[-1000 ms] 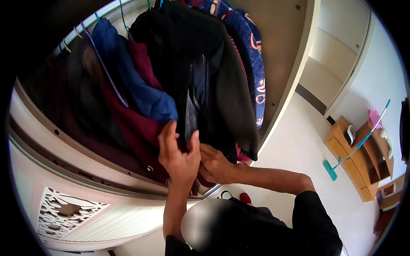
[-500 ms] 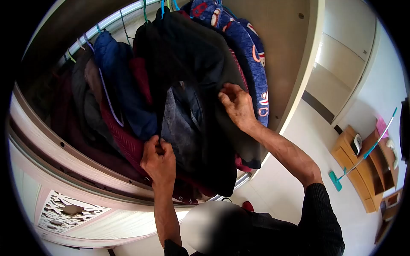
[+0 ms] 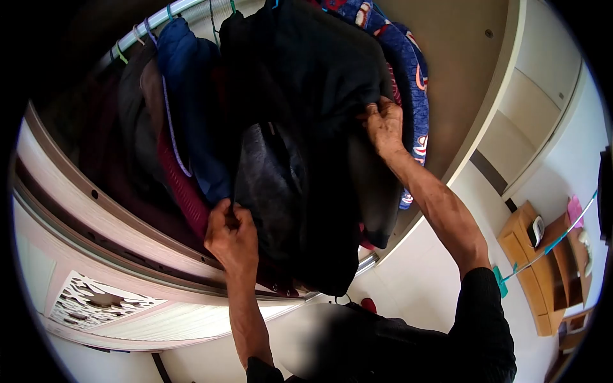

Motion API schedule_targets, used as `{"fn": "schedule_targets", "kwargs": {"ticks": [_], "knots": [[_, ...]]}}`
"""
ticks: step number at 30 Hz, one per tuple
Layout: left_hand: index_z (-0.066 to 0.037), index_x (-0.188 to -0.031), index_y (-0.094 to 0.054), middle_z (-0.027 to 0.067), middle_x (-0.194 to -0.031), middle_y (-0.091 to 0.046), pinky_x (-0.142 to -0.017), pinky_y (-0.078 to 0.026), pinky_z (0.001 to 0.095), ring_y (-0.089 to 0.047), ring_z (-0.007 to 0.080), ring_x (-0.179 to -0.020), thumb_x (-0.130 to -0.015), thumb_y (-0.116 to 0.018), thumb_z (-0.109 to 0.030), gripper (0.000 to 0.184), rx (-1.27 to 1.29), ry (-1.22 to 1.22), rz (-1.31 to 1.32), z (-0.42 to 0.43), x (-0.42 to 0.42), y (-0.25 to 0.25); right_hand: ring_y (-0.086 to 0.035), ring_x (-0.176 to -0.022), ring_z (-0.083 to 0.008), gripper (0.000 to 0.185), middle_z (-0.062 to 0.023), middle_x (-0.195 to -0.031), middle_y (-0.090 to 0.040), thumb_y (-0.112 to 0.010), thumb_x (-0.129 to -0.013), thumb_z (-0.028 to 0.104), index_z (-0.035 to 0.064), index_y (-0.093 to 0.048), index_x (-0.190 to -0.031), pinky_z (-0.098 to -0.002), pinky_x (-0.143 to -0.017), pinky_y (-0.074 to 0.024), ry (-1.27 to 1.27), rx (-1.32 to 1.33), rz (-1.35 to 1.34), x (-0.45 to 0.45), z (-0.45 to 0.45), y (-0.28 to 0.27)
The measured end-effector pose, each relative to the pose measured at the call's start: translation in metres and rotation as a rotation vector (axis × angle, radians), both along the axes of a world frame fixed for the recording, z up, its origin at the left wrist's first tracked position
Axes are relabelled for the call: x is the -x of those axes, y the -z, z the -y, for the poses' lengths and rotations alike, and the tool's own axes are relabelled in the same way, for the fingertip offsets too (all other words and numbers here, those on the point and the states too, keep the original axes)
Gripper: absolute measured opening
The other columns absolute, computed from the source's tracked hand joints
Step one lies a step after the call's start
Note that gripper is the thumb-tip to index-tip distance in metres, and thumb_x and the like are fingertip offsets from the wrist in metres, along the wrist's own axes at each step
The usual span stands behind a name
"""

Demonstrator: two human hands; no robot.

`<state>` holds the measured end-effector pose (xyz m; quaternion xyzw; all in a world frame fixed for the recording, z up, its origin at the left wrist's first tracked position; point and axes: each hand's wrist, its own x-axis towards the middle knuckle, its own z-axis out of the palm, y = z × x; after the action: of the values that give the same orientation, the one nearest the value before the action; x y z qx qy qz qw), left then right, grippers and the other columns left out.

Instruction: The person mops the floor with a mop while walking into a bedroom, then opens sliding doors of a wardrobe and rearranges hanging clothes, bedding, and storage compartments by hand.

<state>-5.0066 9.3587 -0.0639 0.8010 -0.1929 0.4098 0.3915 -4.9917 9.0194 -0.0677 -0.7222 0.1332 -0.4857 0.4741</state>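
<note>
A black jacket (image 3: 325,83) hangs in the wardrobe, its front spread so that a dark grey lining (image 3: 262,182) shows. My left hand (image 3: 233,236) pinches the jacket's lower left front edge, beside the hem of a blue garment (image 3: 191,102). Higher up on the other side, my right hand (image 3: 383,124) has its fingers closed on the jacket's side or sleeve. Behind it hang a dark grey-green garment (image 3: 377,198) and a blue patterned one (image 3: 415,96). Maroon knitwear (image 3: 182,188) hangs at the left.
The hanging rail (image 3: 153,27) crosses the top left. A wardrobe side panel (image 3: 472,137) stands at the right and a sliding door with a cut-out pattern (image 3: 102,300) at the lower left. Farther right are a wooden cabinet (image 3: 527,274) and a green mop (image 3: 501,281).
My hands have parted, my right hand moving up and right to the jacket's far side, my left slightly left. The jacket front has been spread wider, and the view has shifted.
</note>
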Motion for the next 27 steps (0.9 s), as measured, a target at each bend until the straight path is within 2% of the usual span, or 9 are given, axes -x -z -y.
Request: {"fn": "schedule_targets", "kwargs": {"ticks": [2,6,8,14,16,17,20,24,27], "knots": [[0.005,-0.095,-0.066,0.0149,-0.075,-0.070,-0.058,-0.053,0.0306,-0.068,0.0204,-0.061,-0.081,-0.065,0.000,0.015,0.015,0.026,-0.001,-0.002,-0.001,0.005,-0.067,-0.072,-0.0172,0.023,-0.0110,-0.090,-0.067,-0.054,-0.095,0.008,-0.0084,-0.058,-0.111,-0.0261,-0.059,-0.0534,-0.119,-0.202,-0.008,0.013,0.000,0.001],[0.005,-0.095,-0.066,0.0158,-0.075,-0.070,-0.060,-0.053,0.0310,-0.069,0.0206,-0.063,-0.081,-0.066,-0.001,0.016,0.052,0.035,-0.015,-0.001,-0.004,0.004,-0.067,-0.071,-0.0181,0.021,-0.0109,-0.091,-0.067,-0.054,-0.095,0.009,-0.0074,-0.059,-0.107,-0.0268,-0.061,-0.0548,-0.146,-0.250,0.032,0.031,-0.006,-0.001],[0.005,-0.088,-0.067,0.0148,-0.069,-0.067,-0.049,-0.050,0.0307,-0.065,0.0216,-0.053,-0.077,-0.068,0.001,0.012,0.048,0.052,0.081,-0.004,-0.007,0.009,-0.065,-0.068,-0.0161,0.018,-0.0121,-0.082,-0.066,-0.055,-0.093,0.006,-0.0094,-0.062,-0.100,-0.0271,-0.060,-0.0541,-0.114,-0.183,0.029,0.047,-0.020,-0.006],[0.005,-0.091,-0.066,0.0137,-0.066,-0.066,-0.050,-0.051,0.0318,-0.065,0.0217,-0.054,-0.079,-0.066,0.001,0.012,0.015,0.105,0.074,-0.012,-0.007,0.001,-0.061,-0.068,-0.0135,0.020,-0.0094,-0.080,-0.065,-0.058,-0.093,0.011,-0.0079,-0.062,-0.099,-0.0263,-0.062,-0.0498,-0.014,-0.098,0.002,0.073,-0.025,-0.018],[0.004,-0.091,-0.066,0.0137,-0.066,-0.066,-0.050,-0.051,0.0320,-0.065,0.0217,-0.054,-0.080,-0.065,0.001,0.012,0.038,0.129,0.055,-0.013,-0.009,0.001,-0.062,-0.079,-0.0138,0.023,-0.0077,-0.090,-0.065,-0.057,-0.095,0.016,-0.0060,-0.062,-0.103,-0.0281,-0.070,-0.0525,-0.031,0.046,-0.007,0.076,-0.021,-0.023],[0.004,-0.092,-0.066,0.0137,-0.066,-0.066,-0.051,-0.051,0.0323,-0.066,0.0216,-0.055,-0.081,-0.065,0.001,0.011,0.061,0.150,0.043,-0.015,-0.009,0.003,-0.060,-0.072,-0.0127,0.023,-0.0086,-0.083,-0.065,-0.059,-0.094,0.014,-0.0071,-0.062,-0.103,-0.0273,-0.069,-0.0503,-0.037,0.117,-0.026,0.078,-0.022,-0.026],[0.004,-0.092,-0.066,0.0141,-0.069,-0.068,-0.052,-0.051,0.0314,-0.066,0.0213,-0.057,-0.081,-0.064,0.000,0.011,0.041,0.165,0.015,-0.015,-0.009,0.003,-0.063,-0.082,-0.0148,0.028,-0.0088,-0.094,-0.066,-0.057,-0.098,0.021,-0.0054,-0.060,-0.109,-0.0279,-0.072,-0.0536,-0.153,0.116,-0.124,0.088,-0.024,-0.027],[0.004,-0.092,-0.066,0.0132,-0.070,-0.068,-0.053,-0.052,0.0305,-0.067,0.0209,-0.058,-0.081,-0.065,-0.001,0.012,0.031,0.190,0.003,-0.016,-0.011,0.006,-0.064,-0.080,-0.0154,0.027,-0.0096,-0.096,-0.067,-0.059,-0.097,0.020,-0.0041,-0.059,-0.110,-0.0280,-0.071,-0.0534,-0.130,-0.030,-0.122,0.092,-0.023,-0.018],[0.003,-0.093,-0.066,0.0120,-0.071,-0.069,-0.053,-0.052,0.0296,-0.067,0.0198,-0.058,-0.081,-0.066,-0.002,0.013,0.028,0.173,-0.001,-0.013,-0.012,0.008,-0.064,-0.074,-0.0156,0.034,-0.0113,-0.087,-0.067,-0.073,-0.087,0.020,-0.0028,-0.058,-0.109,-0.0265,-0.067,-0.0516,0.113,0.145,0.061,0.114,-0.030,-0.008]]}}
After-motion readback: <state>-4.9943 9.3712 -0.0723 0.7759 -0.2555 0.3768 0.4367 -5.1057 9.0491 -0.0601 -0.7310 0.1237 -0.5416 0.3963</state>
